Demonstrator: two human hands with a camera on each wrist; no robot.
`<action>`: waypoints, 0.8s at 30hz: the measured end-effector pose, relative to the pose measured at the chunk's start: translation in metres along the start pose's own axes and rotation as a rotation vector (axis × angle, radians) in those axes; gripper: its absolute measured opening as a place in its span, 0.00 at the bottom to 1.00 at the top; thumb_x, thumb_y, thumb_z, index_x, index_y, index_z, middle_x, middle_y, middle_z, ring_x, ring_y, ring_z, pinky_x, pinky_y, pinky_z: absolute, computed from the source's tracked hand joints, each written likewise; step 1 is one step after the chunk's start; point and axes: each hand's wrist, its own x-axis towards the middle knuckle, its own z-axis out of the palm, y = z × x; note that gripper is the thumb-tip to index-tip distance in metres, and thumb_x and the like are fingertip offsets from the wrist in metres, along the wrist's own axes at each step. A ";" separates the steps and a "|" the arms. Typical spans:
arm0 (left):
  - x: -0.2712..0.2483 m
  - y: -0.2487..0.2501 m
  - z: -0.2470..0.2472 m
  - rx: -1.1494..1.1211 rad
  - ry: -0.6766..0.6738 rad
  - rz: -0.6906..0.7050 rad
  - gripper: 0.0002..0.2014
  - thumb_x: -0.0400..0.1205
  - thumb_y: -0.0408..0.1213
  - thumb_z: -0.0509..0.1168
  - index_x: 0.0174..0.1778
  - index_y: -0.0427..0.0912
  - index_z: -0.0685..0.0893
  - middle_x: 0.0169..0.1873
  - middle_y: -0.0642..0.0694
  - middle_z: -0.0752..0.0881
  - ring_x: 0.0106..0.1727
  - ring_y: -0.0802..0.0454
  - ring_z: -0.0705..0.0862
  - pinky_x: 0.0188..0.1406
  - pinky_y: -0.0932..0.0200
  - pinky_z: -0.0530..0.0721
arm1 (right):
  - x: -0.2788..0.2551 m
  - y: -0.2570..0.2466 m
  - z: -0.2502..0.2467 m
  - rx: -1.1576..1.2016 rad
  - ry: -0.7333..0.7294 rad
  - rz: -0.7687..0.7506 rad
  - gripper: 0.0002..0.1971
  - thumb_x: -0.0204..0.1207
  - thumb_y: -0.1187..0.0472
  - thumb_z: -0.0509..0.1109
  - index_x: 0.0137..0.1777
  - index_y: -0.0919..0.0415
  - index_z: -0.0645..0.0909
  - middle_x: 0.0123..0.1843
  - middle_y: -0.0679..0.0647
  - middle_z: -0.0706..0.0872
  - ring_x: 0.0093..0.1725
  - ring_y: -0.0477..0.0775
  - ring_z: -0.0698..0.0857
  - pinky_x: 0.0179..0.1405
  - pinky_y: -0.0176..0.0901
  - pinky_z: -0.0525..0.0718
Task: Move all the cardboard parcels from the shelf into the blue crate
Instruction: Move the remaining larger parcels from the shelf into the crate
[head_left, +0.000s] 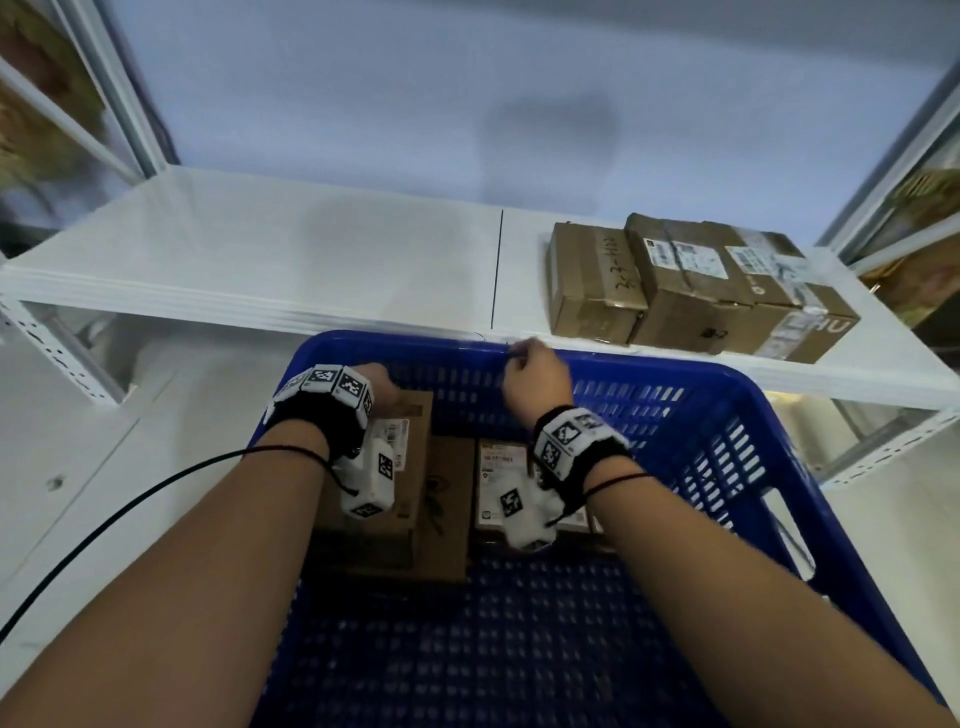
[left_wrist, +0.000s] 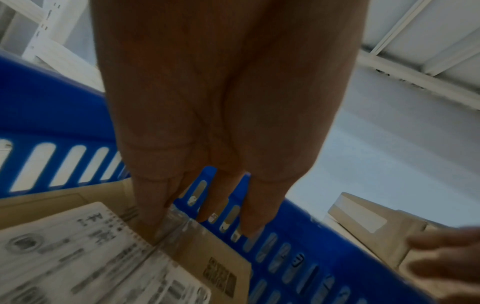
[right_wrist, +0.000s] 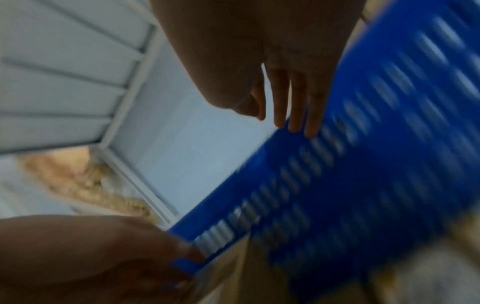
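Note:
Three cardboard parcels stand on the right of the white shelf (head_left: 311, 260): a plain one (head_left: 592, 283), a taped one (head_left: 685, 280) and a labelled one (head_left: 795, 306). Below the shelf sits the blue crate (head_left: 727, 374), with several parcels along its far wall. My left hand (head_left: 382, 382) reaches down onto the far edge of a labelled parcel (left_wrist: 78, 246) in the crate; its fingers (left_wrist: 148, 205) are straight and touch the box by the crate wall (left_wrist: 285, 257). My right hand (head_left: 535, 382) hovers at the crate's far rim with relaxed fingers (right_wrist: 296, 107), holding nothing.
White shelf posts (head_left: 67, 358) flank the crate on both sides. A black cable (head_left: 130, 509) runs from my left wrist. Neighbouring shelves at the far left and right hold blurred brownish goods (head_left: 914, 197). The crate's near half shows bare blue mesh floor (head_left: 519, 649).

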 end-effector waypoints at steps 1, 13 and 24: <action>0.001 0.001 -0.002 -0.012 0.008 -0.003 0.17 0.82 0.47 0.65 0.56 0.37 0.87 0.51 0.36 0.88 0.47 0.40 0.84 0.48 0.53 0.78 | 0.012 -0.004 -0.018 -0.094 0.087 -0.073 0.14 0.82 0.61 0.62 0.64 0.61 0.80 0.60 0.61 0.86 0.59 0.62 0.85 0.61 0.54 0.85; 0.017 0.054 -0.020 -0.299 0.220 0.090 0.16 0.83 0.40 0.64 0.61 0.36 0.89 0.58 0.34 0.89 0.57 0.36 0.88 0.54 0.54 0.85 | 0.095 0.005 -0.074 -0.639 0.092 -0.018 0.32 0.81 0.44 0.53 0.75 0.68 0.69 0.77 0.72 0.67 0.78 0.71 0.65 0.79 0.63 0.63; 0.013 0.068 -0.010 -0.584 0.239 0.132 0.14 0.81 0.37 0.64 0.54 0.36 0.91 0.54 0.36 0.91 0.57 0.34 0.88 0.60 0.43 0.89 | 0.086 -0.014 -0.051 -0.426 0.233 0.150 0.43 0.68 0.35 0.69 0.78 0.58 0.65 0.79 0.71 0.64 0.72 0.79 0.67 0.73 0.69 0.68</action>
